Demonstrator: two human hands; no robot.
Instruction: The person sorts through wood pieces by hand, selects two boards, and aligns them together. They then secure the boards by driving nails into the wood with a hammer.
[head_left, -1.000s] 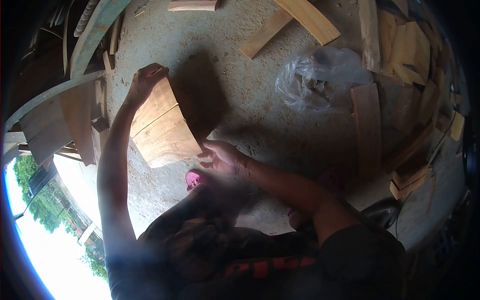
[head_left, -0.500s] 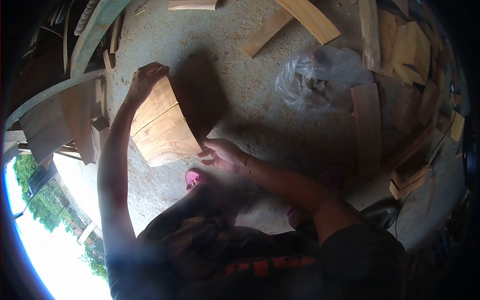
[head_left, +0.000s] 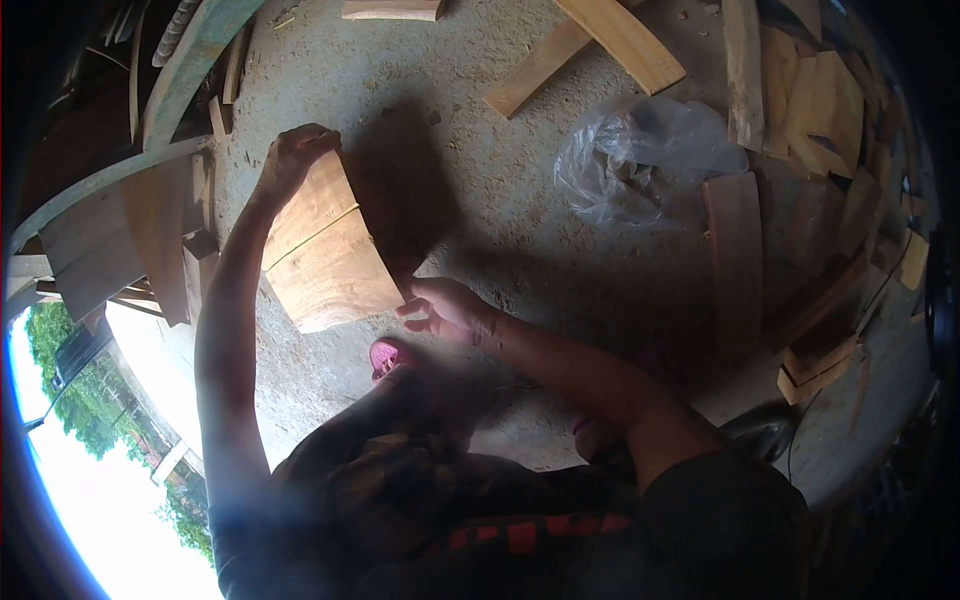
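A pale wooden board [head_left: 335, 265] with a dark line across its face is held up at a tilt, left of centre. My left hand [head_left: 298, 158] grips its upper end, fingers wrapped over the edge. At the lower right corner, my right hand [head_left: 445, 308] holds the board's edge, its thumb and index finger at the corner and the other fingers loosely curled below. The board's far side is hidden.
Crumpled clear plastic bag [head_left: 640, 165] on the dusty concrete floor [head_left: 480, 190]. Loose planks [head_left: 625, 45] lie behind it, and a wood pile [head_left: 825, 110] stands at the right. Curved metal frame [head_left: 185, 75] at upper left. A pink shoe [head_left: 388, 355] is below the board.
The view has shifted very slightly. Both hands and the board keep the same positions relative to each other.
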